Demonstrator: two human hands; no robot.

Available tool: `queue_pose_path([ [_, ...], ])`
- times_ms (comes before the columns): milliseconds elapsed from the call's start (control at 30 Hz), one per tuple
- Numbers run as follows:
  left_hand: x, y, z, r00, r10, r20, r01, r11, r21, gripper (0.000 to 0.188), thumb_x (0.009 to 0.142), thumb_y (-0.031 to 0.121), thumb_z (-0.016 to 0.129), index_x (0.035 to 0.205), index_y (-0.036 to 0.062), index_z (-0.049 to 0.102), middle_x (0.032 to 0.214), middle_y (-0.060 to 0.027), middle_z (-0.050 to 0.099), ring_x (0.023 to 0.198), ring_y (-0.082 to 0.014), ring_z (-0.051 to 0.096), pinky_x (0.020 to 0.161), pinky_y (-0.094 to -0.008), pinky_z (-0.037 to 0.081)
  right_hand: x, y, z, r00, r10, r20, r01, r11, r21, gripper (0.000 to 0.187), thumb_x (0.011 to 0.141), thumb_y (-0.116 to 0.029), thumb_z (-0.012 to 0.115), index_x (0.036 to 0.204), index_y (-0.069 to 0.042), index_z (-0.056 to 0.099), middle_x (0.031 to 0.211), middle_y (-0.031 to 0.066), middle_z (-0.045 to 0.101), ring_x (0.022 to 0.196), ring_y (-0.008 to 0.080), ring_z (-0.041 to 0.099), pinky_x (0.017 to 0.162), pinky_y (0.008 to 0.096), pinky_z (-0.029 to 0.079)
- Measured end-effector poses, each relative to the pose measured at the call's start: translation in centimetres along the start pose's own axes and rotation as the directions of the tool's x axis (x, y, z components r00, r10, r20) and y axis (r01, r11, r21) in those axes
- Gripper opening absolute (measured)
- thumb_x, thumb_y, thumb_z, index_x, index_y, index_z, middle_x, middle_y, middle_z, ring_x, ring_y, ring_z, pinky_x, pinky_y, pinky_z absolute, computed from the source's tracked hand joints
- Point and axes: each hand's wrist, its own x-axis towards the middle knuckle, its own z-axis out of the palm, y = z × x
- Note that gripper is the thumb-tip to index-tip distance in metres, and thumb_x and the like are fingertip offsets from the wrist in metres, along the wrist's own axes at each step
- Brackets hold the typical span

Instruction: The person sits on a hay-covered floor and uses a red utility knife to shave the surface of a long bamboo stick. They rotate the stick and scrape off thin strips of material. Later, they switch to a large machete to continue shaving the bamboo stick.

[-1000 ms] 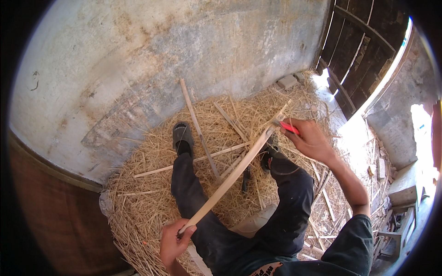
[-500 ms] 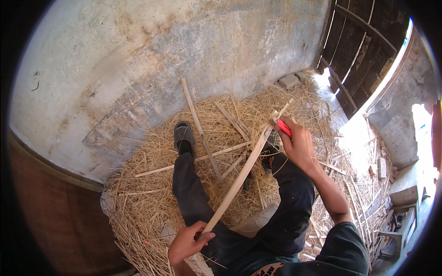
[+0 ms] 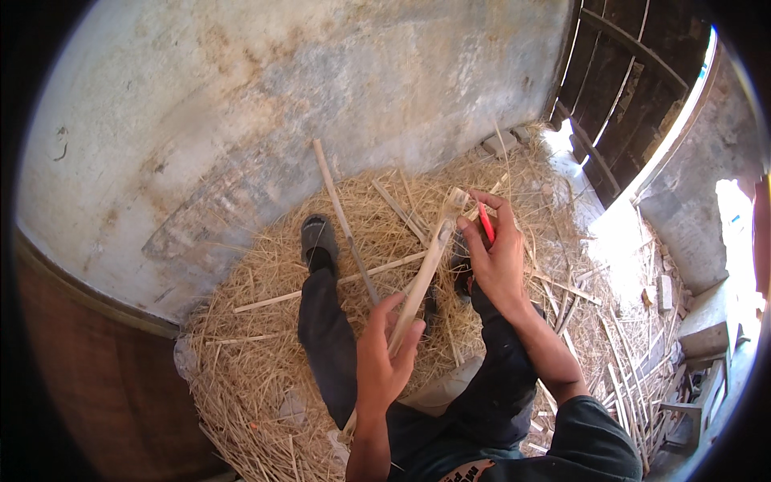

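A pale split bamboo strip [image 3: 430,265] with a knot near its far end slants up and away between my legs. My left hand [image 3: 384,357] is loosely closed around its middle, fingers on one side and thumb on the other. The strip's near end shows partly below that hand. My right hand [image 3: 499,261] is closed on a slim red-handled tool [image 3: 486,223], whose working end is hidden. Its thumb and index finger are beside the strip's far end; whether they touch it I cannot tell.
Bamboo shavings [image 3: 249,353] cover the floor around my legs. Several loose strips [image 3: 341,201] lie there, one leaning at the wall [image 3: 281,104]. A grey block [image 3: 499,143] sits by the wall. A dark plank door [image 3: 622,88] stands at the far right.
My left hand has slid up from the strip's near end to its middle. My right hand has turned, the red handle now more upright, and shifted slightly left. The strip has shifted left and nearer.
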Motion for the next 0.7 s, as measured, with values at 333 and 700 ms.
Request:
queue_pose_path([
  [333,-0.4,-0.2,1.3,0.995,0.075,-0.072,-0.077,0.997,-0.023,0.031,0.107,0.013,0.067,0.135,0.0007,0.065,0.089,-0.0040,0.064,0.067,-0.0038,0.055,0.055,-0.0232,0.042,-0.9,0.5,0.7,0.995,-0.006,-0.096,0.020,0.989,0.148,0.035,0.099,-0.010,0.075,0.133,-0.005,0.065,0.068,-0.0023,0.055,0.060,0.0037,0.044,0.055,0.0240,0.036],
  [700,-1.4,0.4,1.2,0.992,-0.057,-0.113,0.047,0.995,-0.089,0.031,0.107,0.012,0.066,0.136,-0.0003,0.065,0.087,-0.0014,0.063,0.069,-0.0029,0.051,0.056,-0.0236,0.039,-0.2,1.8,0.9,0.997,-0.082,-0.007,0.082,0.985,0.151,0.028,0.099,-0.012,0.075,0.126,-0.002,0.075,0.067,0.0021,0.058,0.058,0.0049,0.047,0.054,0.0257,0.039],
])
